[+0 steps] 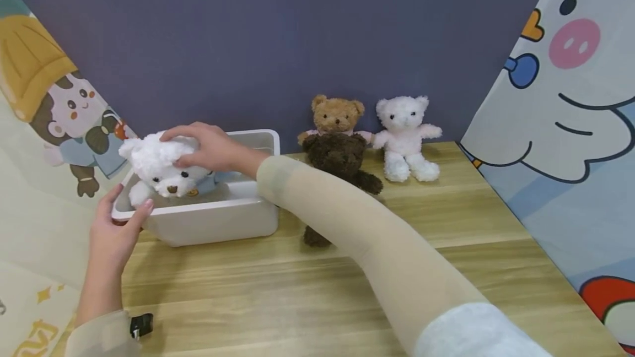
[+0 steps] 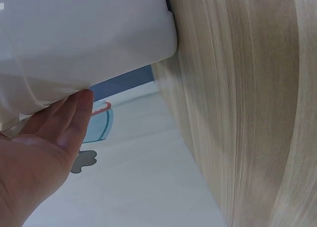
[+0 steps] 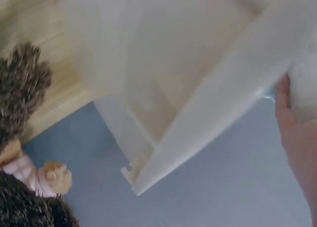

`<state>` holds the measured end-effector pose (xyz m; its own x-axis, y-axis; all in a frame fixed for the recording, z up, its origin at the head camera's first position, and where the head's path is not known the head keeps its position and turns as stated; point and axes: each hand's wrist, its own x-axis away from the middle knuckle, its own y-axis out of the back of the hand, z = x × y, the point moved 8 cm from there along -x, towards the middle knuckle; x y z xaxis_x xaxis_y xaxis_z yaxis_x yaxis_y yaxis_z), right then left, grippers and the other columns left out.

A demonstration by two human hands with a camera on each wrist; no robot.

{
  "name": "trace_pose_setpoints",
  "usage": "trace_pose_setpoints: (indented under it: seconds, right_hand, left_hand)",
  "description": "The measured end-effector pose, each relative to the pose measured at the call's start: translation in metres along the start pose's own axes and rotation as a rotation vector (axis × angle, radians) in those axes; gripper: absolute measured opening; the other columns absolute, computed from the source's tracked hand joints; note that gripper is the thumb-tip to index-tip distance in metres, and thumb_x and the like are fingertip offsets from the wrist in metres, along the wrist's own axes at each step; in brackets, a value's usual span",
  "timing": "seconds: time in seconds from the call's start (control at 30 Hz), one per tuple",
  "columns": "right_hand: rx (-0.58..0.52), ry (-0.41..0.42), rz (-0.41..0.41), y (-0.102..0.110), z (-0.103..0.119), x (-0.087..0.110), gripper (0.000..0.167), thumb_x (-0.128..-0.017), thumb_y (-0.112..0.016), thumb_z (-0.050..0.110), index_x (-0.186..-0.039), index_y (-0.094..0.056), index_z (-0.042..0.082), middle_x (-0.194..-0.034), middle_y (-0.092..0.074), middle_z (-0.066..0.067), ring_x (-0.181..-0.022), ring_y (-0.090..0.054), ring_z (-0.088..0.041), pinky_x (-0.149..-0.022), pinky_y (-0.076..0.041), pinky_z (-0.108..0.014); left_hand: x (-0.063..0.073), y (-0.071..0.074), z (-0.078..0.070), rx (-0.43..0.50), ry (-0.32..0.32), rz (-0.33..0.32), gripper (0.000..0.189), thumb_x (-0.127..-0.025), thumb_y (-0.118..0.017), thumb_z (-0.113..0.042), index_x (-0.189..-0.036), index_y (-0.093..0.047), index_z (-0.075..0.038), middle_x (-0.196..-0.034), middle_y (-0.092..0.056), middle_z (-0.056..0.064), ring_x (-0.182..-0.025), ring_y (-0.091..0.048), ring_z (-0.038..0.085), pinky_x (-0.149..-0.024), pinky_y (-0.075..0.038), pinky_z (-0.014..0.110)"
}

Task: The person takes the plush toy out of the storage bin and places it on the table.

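A white teddy bear with a light blue garment sits at the left end of a white plastic bin, its head above the rim. My right hand grips the bear's head from above, fingers over the top and thumb near the face. At the bin's left front corner, my left hand holds the rim, thumb at the front edge. The left wrist view shows those fingers bent up under the bin's lip. White fur shows beside my right hand in the right wrist view. The bear's lower body is hidden inside the bin.
Right of the bin, a dark brown bear sits in front of a light brown bear, partly behind my right sleeve. Another white bear leans by the dark back wall. All stand on a wooden table between printed side panels.
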<state>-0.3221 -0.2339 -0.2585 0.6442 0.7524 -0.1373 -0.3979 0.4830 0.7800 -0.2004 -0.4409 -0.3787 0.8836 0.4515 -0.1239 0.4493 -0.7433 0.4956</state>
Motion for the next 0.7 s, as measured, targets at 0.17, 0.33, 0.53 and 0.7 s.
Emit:
trace_pose_setpoints:
  seconds: [0.17, 0.33, 0.53, 0.7]
  right_hand:
    - [-0.056, -0.001, -0.125, 0.015, 0.008, 0.015, 0.054, -0.097, -0.080, 0.036, -0.148, -0.061, 0.041, -0.155, -0.054, 0.018, -0.145, -0.044, 0.000, -0.114, -0.042, -0.018]
    - [-0.121, -0.021, -0.251, 0.028, 0.011, 0.032, 0.052, -0.096, -0.082, 0.036, -0.144, -0.064, 0.041, -0.156, -0.052, 0.017, -0.147, -0.043, 0.001, -0.119, -0.039, -0.020]
    - [-0.255, -0.043, -0.396, 0.037, 0.008, 0.056, 0.047, -0.096, -0.082, 0.032, -0.140, -0.068, 0.040, -0.158, -0.049, 0.016, -0.148, -0.043, -0.003, -0.119, -0.043, -0.028]
    - [-0.438, -0.021, -0.540, 0.032, 0.001, 0.086, 0.048, -0.095, -0.083, 0.028, -0.140, -0.069, 0.036, -0.163, -0.045, 0.015, -0.148, -0.045, -0.002, -0.115, -0.049, -0.032]
  left_hand:
    - [0.001, -0.001, 0.001, -0.010, 0.004, 0.013, 0.086, -0.103, -0.068, -0.039, -0.172, -0.020, -0.019, -0.158, -0.039, 0.028, -0.090, -0.049, -0.010, -0.068, -0.048, 0.004]
    - [0.001, 0.000, 0.001, -0.014, 0.011, 0.015, 0.086, -0.103, -0.068, -0.041, -0.172, -0.020, -0.021, -0.158, -0.040, 0.027, -0.089, -0.050, -0.009, -0.067, -0.049, 0.005]
    - [0.001, -0.001, 0.001, -0.033, 0.018, 0.039, 0.089, -0.104, -0.066, -0.045, -0.173, -0.015, -0.022, -0.163, -0.035, 0.032, -0.087, -0.049, -0.010, -0.066, -0.048, 0.004]
    - [0.003, 0.000, 0.000, -0.041, 0.006, 0.038, 0.089, -0.103, -0.066, -0.043, -0.172, -0.016, -0.019, -0.158, -0.040, 0.031, -0.082, -0.050, -0.012, -0.065, -0.048, 0.006]
